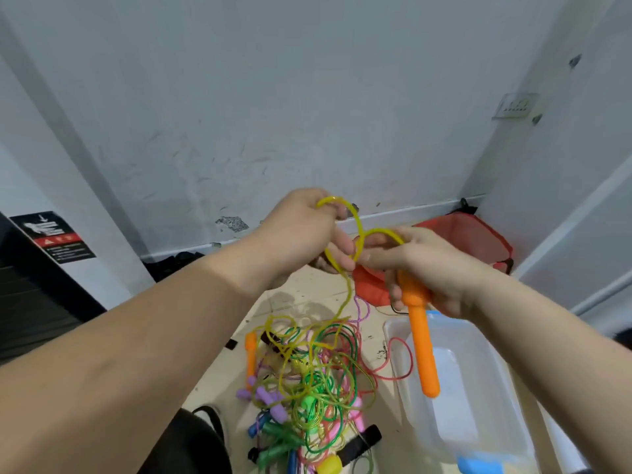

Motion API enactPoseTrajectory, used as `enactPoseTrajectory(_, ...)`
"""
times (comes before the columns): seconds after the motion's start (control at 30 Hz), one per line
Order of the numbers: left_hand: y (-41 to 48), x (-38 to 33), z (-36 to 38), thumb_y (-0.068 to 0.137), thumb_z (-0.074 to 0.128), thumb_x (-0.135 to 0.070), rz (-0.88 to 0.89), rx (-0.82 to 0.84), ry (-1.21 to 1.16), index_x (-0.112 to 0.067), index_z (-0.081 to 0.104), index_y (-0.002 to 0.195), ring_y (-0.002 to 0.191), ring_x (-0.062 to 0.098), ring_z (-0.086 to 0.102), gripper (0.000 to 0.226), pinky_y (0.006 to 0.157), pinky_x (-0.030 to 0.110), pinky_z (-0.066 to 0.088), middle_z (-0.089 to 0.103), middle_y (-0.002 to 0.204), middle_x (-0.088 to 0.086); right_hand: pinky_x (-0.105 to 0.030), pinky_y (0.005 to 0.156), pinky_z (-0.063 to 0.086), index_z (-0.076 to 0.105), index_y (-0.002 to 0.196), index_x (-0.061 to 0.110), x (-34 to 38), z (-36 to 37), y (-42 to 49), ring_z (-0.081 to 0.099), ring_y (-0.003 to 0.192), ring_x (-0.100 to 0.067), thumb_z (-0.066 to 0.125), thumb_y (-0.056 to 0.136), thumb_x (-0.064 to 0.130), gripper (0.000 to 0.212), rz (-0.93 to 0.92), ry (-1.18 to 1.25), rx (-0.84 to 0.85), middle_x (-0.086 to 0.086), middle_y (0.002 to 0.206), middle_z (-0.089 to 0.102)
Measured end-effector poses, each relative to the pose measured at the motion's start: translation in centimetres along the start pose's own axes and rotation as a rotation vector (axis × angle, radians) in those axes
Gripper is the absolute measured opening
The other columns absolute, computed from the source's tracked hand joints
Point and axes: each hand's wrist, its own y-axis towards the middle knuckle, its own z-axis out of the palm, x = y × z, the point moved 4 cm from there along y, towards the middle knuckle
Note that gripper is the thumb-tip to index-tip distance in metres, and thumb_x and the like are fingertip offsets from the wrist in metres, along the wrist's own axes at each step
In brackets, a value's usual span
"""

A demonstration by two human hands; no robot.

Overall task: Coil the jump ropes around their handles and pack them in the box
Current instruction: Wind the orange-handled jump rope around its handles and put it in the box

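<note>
My right hand (434,271) grips an orange jump-rope handle (422,347) near its top, with the handle hanging down over the clear plastic box (478,398). A yellow rope (359,234) loops up from that handle to my left hand (307,230), which pinches a loop of it. The rope's free length trails down into a tangled pile of jump ropes (307,381) on the floor. A second orange handle (250,354) lies at the pile's left edge.
A red bag (475,241) sits against the wall behind my hands. Purple, green, blue and pink handles lie mixed in the pile. My dark shoe (201,429) is at the pile's left. Walls close in on both sides.
</note>
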Motion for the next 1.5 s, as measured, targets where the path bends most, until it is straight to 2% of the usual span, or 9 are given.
enactPoseTrajectory(0.13, -0.7, -2.0, -0.7, 0.102, 0.036, -0.010, -0.007, -0.144, -0.327, -0.008, 0.056, 0.106, 0.055, 0.032, 0.069, 0.020, 0.048, 0.037, 0.057, 0.068, 0.081, 0.021, -0.027, 0.041, 0.044, 0.061, 0.116, -0.004, -0.3, 1.7, 0.0, 0.040, 0.042, -0.021, 0.065, 0.096, 0.017, 0.029, 0.015, 0.009, 0.266, -0.019, 0.107, 0.075)
enactPoseTrajectory(0.37, 1.4, -2.0, -1.4, 0.097, 0.061, -0.047, -0.043, -0.095, -0.843, -0.007, 0.057, 0.112, 0.085, 0.031, 0.073, 0.043, 0.072, 0.043, 0.063, 0.065, 0.103, 0.016, -0.025, 0.043, 0.036, 0.062, 0.081, 0.012, 2.4, 0.7, 0.5, 0.035, 0.053, -0.015, 0.064, 0.091, 0.044, 0.034, -0.084, 0.508, 0.136, -0.003, 0.069, 0.044)
enactPoseTrajectory(0.53, 0.9, -0.7, 2.3, 0.081, 0.071, -0.041, 0.029, 0.337, -0.519, -0.008, 0.064, 0.122, 0.115, 0.018, 0.067, 0.053, 0.104, 0.035, 0.049, 0.074, 0.119, 0.009, -0.023, 0.041, 0.039, 0.050, 0.075, 0.020, 3.8, -0.7, 1.7, 0.033, 0.050, -0.015, 0.049, 0.102, 0.054, 0.044, -0.105, 0.831, -0.061, 0.000, 0.063, 0.042)
enactPoseTrajectory(0.63, 1.7, 0.3, 2.7, 0.078, 0.062, 0.000, 0.150, 0.274, 0.027, -0.017, 0.068, 0.111, 0.096, 0.011, 0.070, 0.037, 0.083, 0.024, 0.054, 0.076, 0.101, -0.004, -0.022, 0.041, 0.036, 0.048, 0.075, 0.020, 3.5, -1.4, 2.4, 0.030, 0.052, -0.016, 0.045, 0.104, 0.055, 0.046, -0.085, 0.891, -0.121, -0.001, 0.062, 0.042)
enactPoseTrajectory(0.77, 2.6, 3.4, 2.2, 0.095, 0.058, -0.017, 0.093, 0.331, 0.700, -0.010, 0.067, 0.088, 0.063, 0.015, 0.050, 0.014, 0.058, 0.026, 0.044, 0.056, 0.068, -0.003, -0.021, 0.040, 0.035, 0.050, 0.076, 0.021, 3.8, -2.2, 2.6, 0.031, 0.050, -0.014, 0.042, 0.105, 0.055, 0.046, -0.092, 0.915, -0.117, 0.000, 0.065, 0.046)
enactPoseTrajectory(0.97, 3.4, 0.0, 1.9, 0.104, 0.053, -0.019, 0.069, -0.002, -0.164, -0.005, 0.065, 0.099, 0.067, 0.025, 0.069, 0.020, 0.069, 0.037, 0.061, 0.075, 0.090, 0.021, -0.027, 0.042, 0.040, 0.068, 0.103, 0.007, 1.9, -1.9, 2.5, 0.042, 0.044, -0.018, 0.058, 0.096, 0.058, 0.052, -0.105, 0.225, -0.123, -0.007, 0.086, 0.075)
enactPoseTrajectory(1.17, 3.3, -1.8, 0.9, 0.103, 0.056, -0.018, 0.069, -0.102, -0.608, -0.004, 0.064, 0.107, 0.088, 0.028, 0.077, 0.016, 0.077, 0.037, 0.064, 0.077, 0.098, 0.013, -0.030, 0.045, 0.039, 0.071, 0.098, 0.005, 1.4, -0.6, 2.8, 0.049, 0.055, -0.022, 0.056, 0.103, 0.044, 0.043, -0.203, 0.072, 0.022, -0.013, 0.088, 0.071)
enactPoseTrajectory(1.33, 3.8, -0.7, 0.8, 0.087, 0.059, 0.008, 0.181, -0.200, -0.072, -0.014, 0.069, 0.096, 0.074, 0.017, 0.067, 0.025, 0.074, 0.041, 0.063, 0.069, 0.083, 0.007, -0.032, 0.049, 0.040, 0.061, 0.084, 0.011, 3.0, -1.5, 3.0, 0.044, 0.052, -0.022, 0.050, 0.106, 0.040, 0.038, -0.235, 0.425, -0.099, -0.010, 0.067, 0.058)
enactPoseTrajectory(1.5, 2.5, 1.0, 4.7, 0.087, 0.055, 0.000, 0.218, 0.301, 0.373, -0.017, 0.061, 0.080, 0.064, 0.007, 0.046, 0.020, 0.061, 0.021, 0.041, 0.055, 0.068, -0.004, -0.025, 0.042, 0.040, 0.056, 0.087, 0.013, 4.2, -1.3, 2.6, 0.041, 0.042, -0.015, 0.049, 0.105, 0.044, 0.036, -0.232, 0.696, -0.044, -0.004, 0.062, 0.051)
